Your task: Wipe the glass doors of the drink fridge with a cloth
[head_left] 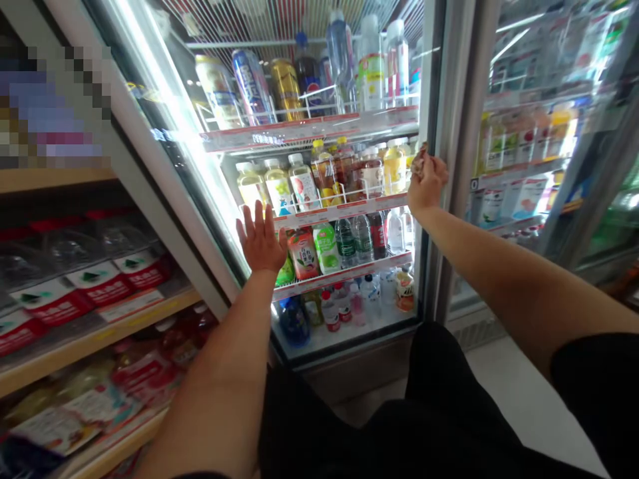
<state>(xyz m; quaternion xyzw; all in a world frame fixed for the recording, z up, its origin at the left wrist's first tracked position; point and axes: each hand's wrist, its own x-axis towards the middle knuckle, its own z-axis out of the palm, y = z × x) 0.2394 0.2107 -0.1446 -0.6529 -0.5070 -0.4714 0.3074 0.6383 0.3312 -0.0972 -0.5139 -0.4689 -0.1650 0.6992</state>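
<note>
In front of me stands a glass-door drinks fridge (344,372), lit inside, with several shelves of bottles and cans. My left hand (262,243) is spread flat at the glass, fingers pointing up, with nothing in it. Behind its fingertips are pale bottles with white caps (277,186). My right hand (428,183) is closed at the door's right edge, next to the metal frame (446,126). A small crumpled brownish-white wad (418,165), perhaps a cloth or tissue, pokes out of its fingers.
To the left, a wooden shelf (100,332) carries red-labelled bottle packs (84,286), with bagged goods (100,399) underneath. A second fridge (529,146) adjoins on the right. Below are my dark-clothed legs (389,432) and a pale floor (519,392).
</note>
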